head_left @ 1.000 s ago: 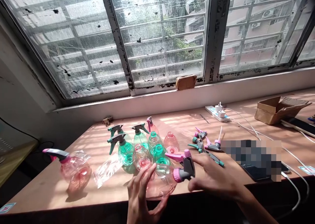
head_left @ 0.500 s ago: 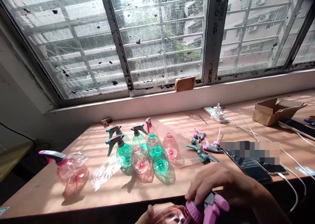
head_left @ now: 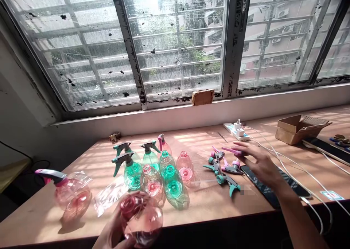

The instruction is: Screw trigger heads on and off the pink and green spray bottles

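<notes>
My left hand [head_left: 111, 231] is wrapped round a transparent pink spray bottle [head_left: 149, 218] with a bare neck, tilted just off the table's front edge. My right hand [head_left: 258, 165] reaches over the table, its fingers closed on a pink trigger spray head [head_left: 232, 151], partly hidden by them. Below it lies a pile of loose spray heads in pink, grey and green, among them a green one [head_left: 228, 181]. Open-necked bottles stand close by: a green one [head_left: 174, 185], a pinkish one [head_left: 152, 185] and a pink one [head_left: 185, 168].
Several bottles with green-grey spray heads [head_left: 123, 161] stand further left. A capped pink bottle [head_left: 72, 192] and a clear plastic bag [head_left: 109, 196] are near the left. Phones [head_left: 276, 189], white cables, a power strip [head_left: 235, 131] and a cardboard box [head_left: 288, 132] occupy the right.
The pink spray head is off the bottle, and my right hand has carried it up and right over the pile. My left hand has moved left and up with the bottle.
</notes>
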{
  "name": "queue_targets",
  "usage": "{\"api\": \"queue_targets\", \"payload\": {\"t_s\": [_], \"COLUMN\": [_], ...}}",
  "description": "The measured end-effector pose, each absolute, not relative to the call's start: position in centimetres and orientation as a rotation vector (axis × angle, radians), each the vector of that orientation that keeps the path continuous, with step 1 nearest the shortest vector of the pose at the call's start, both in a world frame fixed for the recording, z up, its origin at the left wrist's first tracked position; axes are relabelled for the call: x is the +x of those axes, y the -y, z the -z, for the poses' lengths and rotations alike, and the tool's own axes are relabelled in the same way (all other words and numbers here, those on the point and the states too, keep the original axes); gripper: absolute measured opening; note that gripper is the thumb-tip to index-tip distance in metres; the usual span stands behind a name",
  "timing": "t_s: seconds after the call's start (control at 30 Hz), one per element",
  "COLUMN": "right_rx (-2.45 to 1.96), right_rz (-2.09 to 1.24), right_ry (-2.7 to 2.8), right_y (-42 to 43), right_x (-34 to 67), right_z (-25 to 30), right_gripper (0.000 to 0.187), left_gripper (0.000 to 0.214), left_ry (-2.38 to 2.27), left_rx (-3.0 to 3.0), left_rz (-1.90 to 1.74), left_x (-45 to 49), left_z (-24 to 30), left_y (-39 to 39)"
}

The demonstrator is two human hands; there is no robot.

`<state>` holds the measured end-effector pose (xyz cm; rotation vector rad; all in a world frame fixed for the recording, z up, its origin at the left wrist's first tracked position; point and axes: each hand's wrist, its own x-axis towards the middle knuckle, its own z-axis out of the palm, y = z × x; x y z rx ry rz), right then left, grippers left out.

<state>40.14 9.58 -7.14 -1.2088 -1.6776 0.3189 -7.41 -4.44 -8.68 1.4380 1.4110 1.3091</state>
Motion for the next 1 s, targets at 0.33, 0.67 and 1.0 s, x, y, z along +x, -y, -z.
{"api": "queue_targets", "payload": {"t_s": [0.33, 0.67, 1.0], "right_rx": [-1.393, -0.948, -1.356], "right_rz": [-0.164, -0.170, -0.235], "right_ry": [2.062, 2.457, 2.177], "right_y": [-13.7, -21.6, -23.6], "right_x": [34.6, 18.6, 20.3], "right_z": [13.2, -1.0, -3.6], "right_gripper": [0.065, 0.071, 0.028], "left_gripper": [0.085, 0.093, 0.065], "left_ry": [-1.891, -1.757, -1.771], "left_rx": [1.441, 1.437, 2.190], "left_rz": [-1.429, -1.482, -2.198], "left_x": [-9.8, -9.5, -7.2], "left_z": [9.2, 11.2, 8.6], "left_y": [0.9, -0.5, 0.9]}}
